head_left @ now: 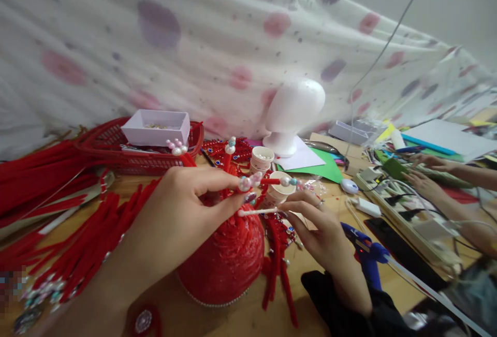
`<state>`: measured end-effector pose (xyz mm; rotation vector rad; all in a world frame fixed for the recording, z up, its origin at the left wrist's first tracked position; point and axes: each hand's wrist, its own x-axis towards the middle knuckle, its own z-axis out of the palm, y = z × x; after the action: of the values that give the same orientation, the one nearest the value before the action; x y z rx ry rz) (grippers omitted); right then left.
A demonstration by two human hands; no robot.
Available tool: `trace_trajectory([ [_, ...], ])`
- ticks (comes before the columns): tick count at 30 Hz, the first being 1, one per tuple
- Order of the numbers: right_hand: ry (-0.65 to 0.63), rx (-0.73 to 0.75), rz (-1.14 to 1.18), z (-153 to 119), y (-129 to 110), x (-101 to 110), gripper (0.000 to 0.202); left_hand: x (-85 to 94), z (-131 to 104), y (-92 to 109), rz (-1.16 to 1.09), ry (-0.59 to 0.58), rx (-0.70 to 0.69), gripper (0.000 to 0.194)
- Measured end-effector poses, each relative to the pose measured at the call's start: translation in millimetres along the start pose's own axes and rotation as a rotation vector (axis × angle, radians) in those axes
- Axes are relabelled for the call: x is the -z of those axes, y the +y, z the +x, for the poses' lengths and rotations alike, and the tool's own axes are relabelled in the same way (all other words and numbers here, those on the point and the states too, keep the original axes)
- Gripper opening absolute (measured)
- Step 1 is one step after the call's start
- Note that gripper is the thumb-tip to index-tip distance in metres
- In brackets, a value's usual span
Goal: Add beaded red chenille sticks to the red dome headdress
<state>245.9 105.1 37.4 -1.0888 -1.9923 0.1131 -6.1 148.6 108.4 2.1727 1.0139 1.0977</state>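
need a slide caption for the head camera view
Left hand pinching pearl beads, right hand holding a thin white stick, above a pearl-edged red dome; white mannequin head behind.

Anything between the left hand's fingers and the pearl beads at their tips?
Nothing visible: the left hand pinches the pearl beads directly. The white stick in the right hand shows just below them in the view, not in between.
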Motion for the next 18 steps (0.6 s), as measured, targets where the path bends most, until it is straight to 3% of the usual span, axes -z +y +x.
trace_trajectory([
  [10,0.085,0.033,-0.078,-0.4,-1.0,-4.2,0.017,0.1,-2.1,-2.1,0.014,0.001,0.004,0.011],
  [18,0.077,0.033,-0.096,1.7,-1.7,-7.0,0.009,-0.4,0.5,-2.2,0.014,0.003,-0.010,0.010],
])
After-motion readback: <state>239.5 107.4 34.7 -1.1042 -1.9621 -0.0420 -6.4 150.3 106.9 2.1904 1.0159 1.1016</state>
